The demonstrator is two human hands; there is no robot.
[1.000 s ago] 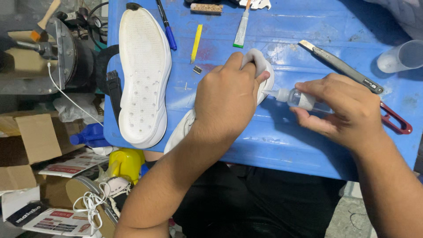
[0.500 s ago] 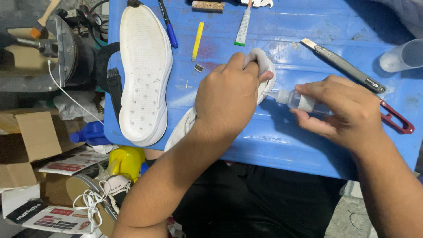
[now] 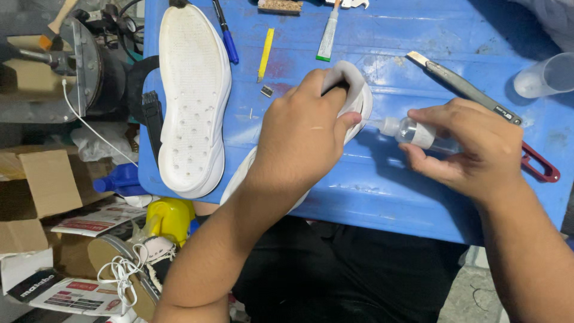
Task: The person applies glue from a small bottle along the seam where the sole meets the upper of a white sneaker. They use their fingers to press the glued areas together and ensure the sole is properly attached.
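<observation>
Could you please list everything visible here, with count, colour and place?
table: one, blue, fills the upper middle.
shoe sole: one, white, lying flat at the table's left end.
shoe: one, white and grey, under the left hand at the table's centre.
small bottle: one, clear, nozzle pointing at the shoe.
utility knife: one, grey, right of the shoe.
plastic cup: one, clear, far right.
pen: one, blue, beside the sole.
yellow tool: one, right of the pen.
cardboard boxes: several, brown, lower left.
left hand: pressing on the shoe.
right hand: gripping the small bottle.
</observation>
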